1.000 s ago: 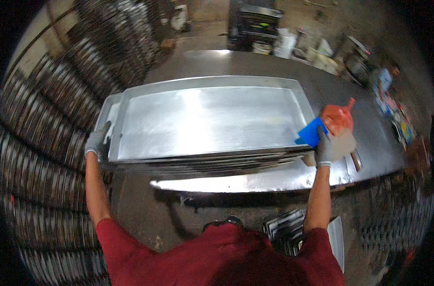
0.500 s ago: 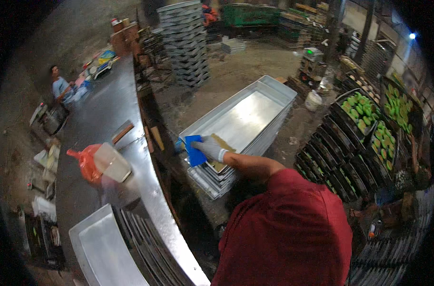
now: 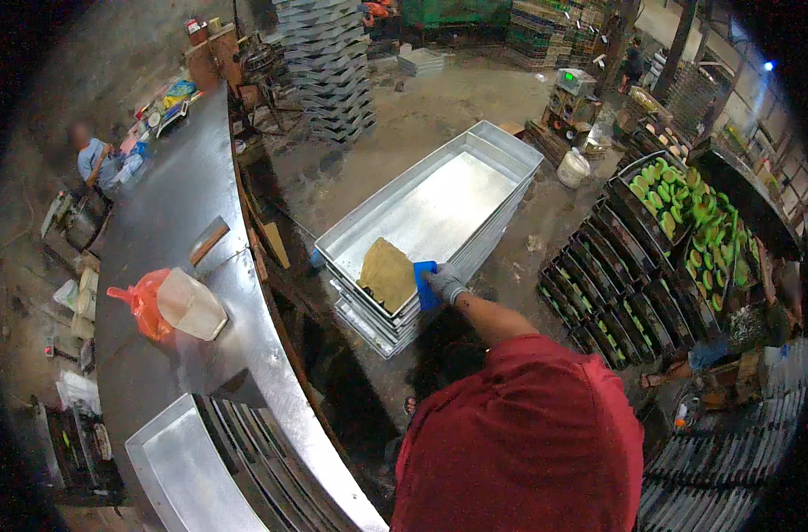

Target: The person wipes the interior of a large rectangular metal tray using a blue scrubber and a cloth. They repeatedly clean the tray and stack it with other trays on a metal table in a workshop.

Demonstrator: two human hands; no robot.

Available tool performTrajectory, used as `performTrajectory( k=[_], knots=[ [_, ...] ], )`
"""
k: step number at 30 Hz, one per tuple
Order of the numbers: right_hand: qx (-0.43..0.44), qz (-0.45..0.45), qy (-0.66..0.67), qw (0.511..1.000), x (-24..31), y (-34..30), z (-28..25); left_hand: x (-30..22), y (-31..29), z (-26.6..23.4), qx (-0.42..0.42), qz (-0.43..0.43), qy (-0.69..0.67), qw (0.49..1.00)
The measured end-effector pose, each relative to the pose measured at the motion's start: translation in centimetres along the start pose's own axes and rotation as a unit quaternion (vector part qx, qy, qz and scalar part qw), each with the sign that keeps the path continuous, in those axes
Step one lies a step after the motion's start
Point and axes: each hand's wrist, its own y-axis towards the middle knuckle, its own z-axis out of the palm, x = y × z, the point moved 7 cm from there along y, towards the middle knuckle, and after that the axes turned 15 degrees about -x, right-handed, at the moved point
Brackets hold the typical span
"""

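Note:
My right hand (image 3: 444, 285), in a grey glove, grips a flat blue scraper (image 3: 426, 285) at the near right edge of a long metal tray (image 3: 439, 199). This tray tops a stack of similar ones. A tan, dough-like mass (image 3: 386, 273) lies in its near end, just left of the scraper. The tray's floor beyond the mass shines bare. My left hand is out of view.
A metal table (image 3: 156, 222) runs along the left, bearing a clear plastic jug (image 3: 193, 304), an orange-red bag (image 3: 147, 300), a wooden-handled blade (image 3: 210, 241) and more trays (image 3: 187, 470). Black racks of green produce (image 3: 665, 199) stand right. A person (image 3: 96, 161) sits beyond the table.
My right hand has moved right with the scraper, from over the tray's near end to its right edge. The tan mass now shows uncovered. The view has shifted slightly.

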Motion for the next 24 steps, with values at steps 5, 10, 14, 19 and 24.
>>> performTrajectory(
  k=[5, 10, 14, 19, 24],
  knots=[
    [0.075, 0.055, 0.181, 0.979, 3.8, -4.4, 1.0, 0.7, -0.3, -1.5, -0.035, -0.010, 0.018, 0.999],
    [0.105, 0.053, 0.182, 0.976, 3.5, -6.3, -0.6, 0.3, -0.3, -0.3, -0.041, -0.013, 0.007, 0.999],
    [0.116, 0.031, 0.160, 0.980, 4.0, -4.8, -0.8, -0.1, -0.3, 0.4, -0.043, -0.017, -0.001, 0.999],
    [0.130, 0.010, 0.164, 0.978, 8.3, -5.1, -1.5, -0.1, -0.6, -0.1, -0.069, -0.036, 0.000, 0.997],
    [0.136, -0.017, 0.193, 0.972, 10.1, -3.3, -1.0, -1.9, -0.2, 0.9, -0.089, -0.045, -0.010, 0.995]
  ],
)
